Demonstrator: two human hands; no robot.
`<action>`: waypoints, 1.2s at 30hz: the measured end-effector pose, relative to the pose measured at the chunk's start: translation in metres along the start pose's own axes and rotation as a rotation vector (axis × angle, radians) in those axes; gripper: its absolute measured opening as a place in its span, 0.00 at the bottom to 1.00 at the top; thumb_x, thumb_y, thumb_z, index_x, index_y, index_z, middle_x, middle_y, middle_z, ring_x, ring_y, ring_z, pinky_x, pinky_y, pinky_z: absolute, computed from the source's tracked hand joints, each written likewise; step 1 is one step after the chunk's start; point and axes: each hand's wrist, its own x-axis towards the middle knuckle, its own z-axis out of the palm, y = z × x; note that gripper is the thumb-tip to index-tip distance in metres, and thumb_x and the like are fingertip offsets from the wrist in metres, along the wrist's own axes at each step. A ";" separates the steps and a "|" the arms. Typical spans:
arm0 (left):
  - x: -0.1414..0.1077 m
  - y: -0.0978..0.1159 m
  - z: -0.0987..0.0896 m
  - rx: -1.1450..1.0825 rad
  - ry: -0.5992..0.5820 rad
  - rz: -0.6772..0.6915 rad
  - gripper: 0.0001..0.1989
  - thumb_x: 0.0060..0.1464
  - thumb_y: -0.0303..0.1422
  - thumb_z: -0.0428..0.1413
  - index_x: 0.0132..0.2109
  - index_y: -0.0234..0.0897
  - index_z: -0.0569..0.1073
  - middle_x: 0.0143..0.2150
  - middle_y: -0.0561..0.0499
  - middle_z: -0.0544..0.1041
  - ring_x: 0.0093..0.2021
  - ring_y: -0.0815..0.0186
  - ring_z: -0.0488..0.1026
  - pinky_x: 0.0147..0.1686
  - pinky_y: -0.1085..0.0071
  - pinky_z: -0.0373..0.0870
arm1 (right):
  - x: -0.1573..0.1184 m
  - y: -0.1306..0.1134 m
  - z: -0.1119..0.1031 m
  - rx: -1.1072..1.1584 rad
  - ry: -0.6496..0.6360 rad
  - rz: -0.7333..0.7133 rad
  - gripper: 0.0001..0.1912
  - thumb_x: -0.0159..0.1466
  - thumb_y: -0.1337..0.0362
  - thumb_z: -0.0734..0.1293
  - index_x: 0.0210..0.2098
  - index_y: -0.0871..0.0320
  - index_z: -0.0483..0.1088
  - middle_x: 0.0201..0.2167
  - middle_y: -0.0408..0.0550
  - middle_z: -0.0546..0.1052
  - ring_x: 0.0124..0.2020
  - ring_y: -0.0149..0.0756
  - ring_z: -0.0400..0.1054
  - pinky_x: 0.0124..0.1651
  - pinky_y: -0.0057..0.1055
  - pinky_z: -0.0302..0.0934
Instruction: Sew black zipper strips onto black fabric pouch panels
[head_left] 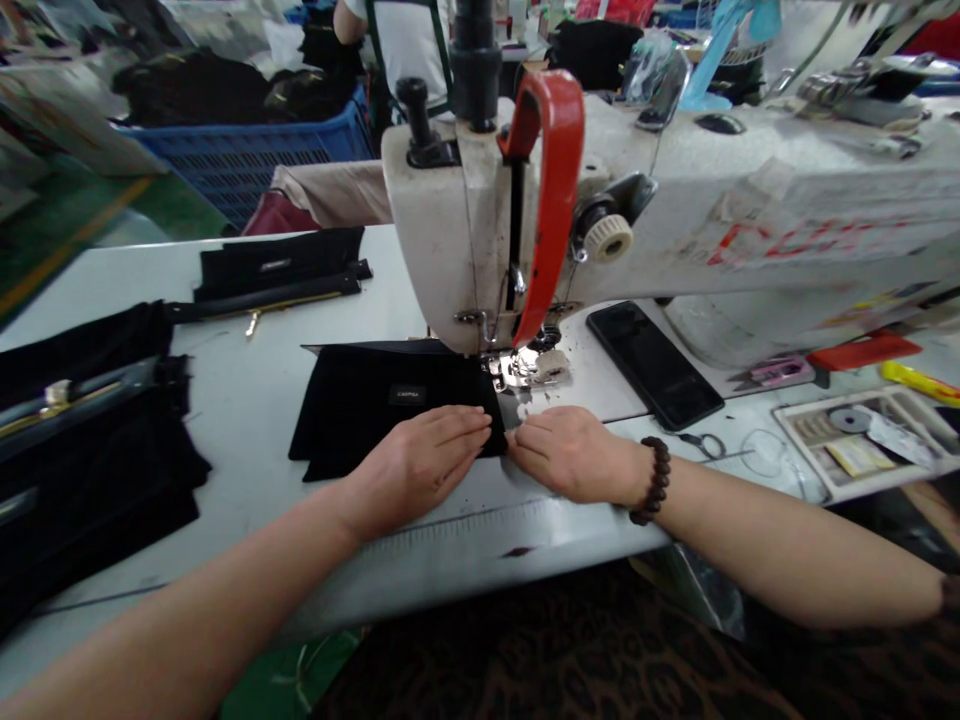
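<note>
A black fabric piece (352,400) with a small label lies flat on the white sewing table, its right edge by the presser foot (517,368) of the sewing machine (427,210). My left hand (424,465) rests on its lower right part, fingers together and pressed down on the cloth. Just right of it, my right hand (574,455), with a beaded bracelet at the wrist, has its fingers closed at the fabric's lower right corner. Its fingertips are partly hidden, so the grip on the edge shows only in part.
More black pieces (90,500) with zips lie at the left, and another (285,262) behind. Right of the needle are a phone (652,365), pink snips (780,372), small scissors (705,443) and a parts tray (821,472). A blue crate (247,150) and a person stand beyond the table.
</note>
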 end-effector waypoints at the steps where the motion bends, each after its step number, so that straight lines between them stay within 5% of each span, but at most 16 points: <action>1: 0.000 0.000 0.001 0.021 0.003 0.014 0.10 0.55 0.23 0.48 0.42 0.24 0.72 0.42 0.40 0.76 0.46 0.61 0.72 0.46 0.66 0.72 | -0.001 0.000 0.000 0.020 -0.011 0.004 0.13 0.64 0.72 0.55 0.26 0.62 0.66 0.22 0.44 0.67 0.24 0.29 0.58 0.25 0.30 0.47; 22: -0.003 0.002 0.011 0.101 -0.018 0.088 0.11 0.57 0.23 0.46 0.43 0.22 0.70 0.43 0.40 0.75 0.46 0.60 0.71 0.46 0.65 0.73 | -0.007 0.001 -0.003 0.082 -0.163 0.016 0.11 0.65 0.69 0.54 0.32 0.62 0.66 0.22 0.42 0.68 0.23 0.28 0.59 0.23 0.30 0.43; 31: -0.002 0.001 0.010 0.151 -0.031 0.138 0.10 0.57 0.23 0.46 0.41 0.22 0.71 0.42 0.40 0.75 0.46 0.59 0.71 0.46 0.65 0.72 | -0.008 0.003 -0.008 0.083 -0.127 -0.051 0.12 0.65 0.70 0.54 0.32 0.62 0.67 0.22 0.42 0.68 0.23 0.27 0.59 0.25 0.30 0.45; 36: -0.001 0.001 0.007 0.173 -0.075 0.188 0.12 0.57 0.21 0.45 0.42 0.21 0.71 0.42 0.39 0.75 0.46 0.57 0.71 0.46 0.64 0.72 | -0.012 0.008 -0.011 0.165 -0.057 0.052 0.13 0.65 0.66 0.56 0.29 0.61 0.68 0.20 0.40 0.68 0.22 0.26 0.58 0.25 0.28 0.46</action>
